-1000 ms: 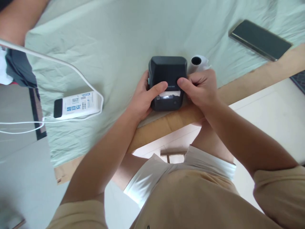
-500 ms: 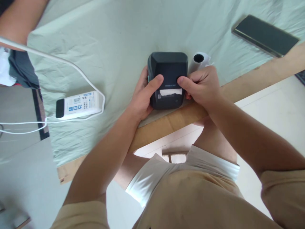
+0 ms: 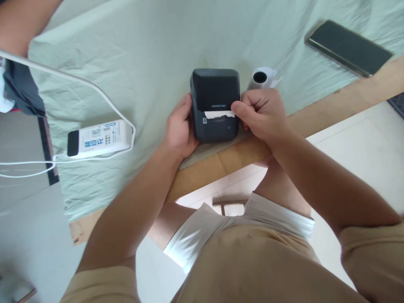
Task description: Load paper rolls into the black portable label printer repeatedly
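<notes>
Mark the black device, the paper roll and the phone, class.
black device (image 3: 215, 92), head view, top cover
paper roll (image 3: 260, 77), head view, dark core
phone (image 3: 349, 48), head view, dark face

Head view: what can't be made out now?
- Left hand: head view, most fingers hidden by the black device.
- Right hand: head view, its curled fingertips hidden by the hand itself.
- White roll: head view, lower end behind the right hand.
- White power bank: head view, finest print too small.
- Dark object: head view, cut off by right edge.
</notes>
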### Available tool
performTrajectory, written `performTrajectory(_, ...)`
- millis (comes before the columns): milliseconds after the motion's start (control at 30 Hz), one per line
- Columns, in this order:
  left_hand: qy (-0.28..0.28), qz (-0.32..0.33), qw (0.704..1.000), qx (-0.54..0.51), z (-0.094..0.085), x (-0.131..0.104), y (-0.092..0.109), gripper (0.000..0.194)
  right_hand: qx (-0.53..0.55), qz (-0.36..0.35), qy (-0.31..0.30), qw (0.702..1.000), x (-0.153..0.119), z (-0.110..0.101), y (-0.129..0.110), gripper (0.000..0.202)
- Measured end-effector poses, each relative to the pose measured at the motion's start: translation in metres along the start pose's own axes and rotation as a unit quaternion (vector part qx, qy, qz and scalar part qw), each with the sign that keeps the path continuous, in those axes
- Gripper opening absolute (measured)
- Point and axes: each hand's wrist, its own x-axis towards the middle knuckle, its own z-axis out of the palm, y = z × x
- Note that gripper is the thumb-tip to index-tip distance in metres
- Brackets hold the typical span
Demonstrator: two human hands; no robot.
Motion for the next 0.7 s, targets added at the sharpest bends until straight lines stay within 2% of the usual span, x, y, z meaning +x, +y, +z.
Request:
performTrajectory(200, 0.006, 0.021, 1.0, -0.02, 0.002, -0.001, 0.001, 0.03, 0.002, 0.003, 0.006, 1.0, -0.002, 0.002, 0.001, 0.064)
performTrajectory(367, -0.026, 0.029, 0.999, -0.025, 0.003, -0.003, -0.001, 0.026, 0.024, -0.037, 0.116, 0.992, -0.003, 0.006, 0.0, 0.053)
performTrajectory(433, -0.03, 0.03, 0.999, -0.015, 0.003, -0.002, -0.002, 0.029, 0.019, -0.052, 0.134, 0.989, -0.003, 0.004, -0.004, 0.047)
performTrajectory(600, -0.014, 0.043, 0.999, 0.012, 0.004, -0.002, -0.001, 0.032, -0.08, -0.061, 0.06, 0.993, -0.005, -0.007, -0.022, 0.045)
performTrajectory(700, -0.024, 0.029, 0.999, -0.005, 0.006, -0.003, 0.0, 0.036, -0.116, -0.051, 0.05, 0.991, -0.005, -0.014, -0.034, 0.039)
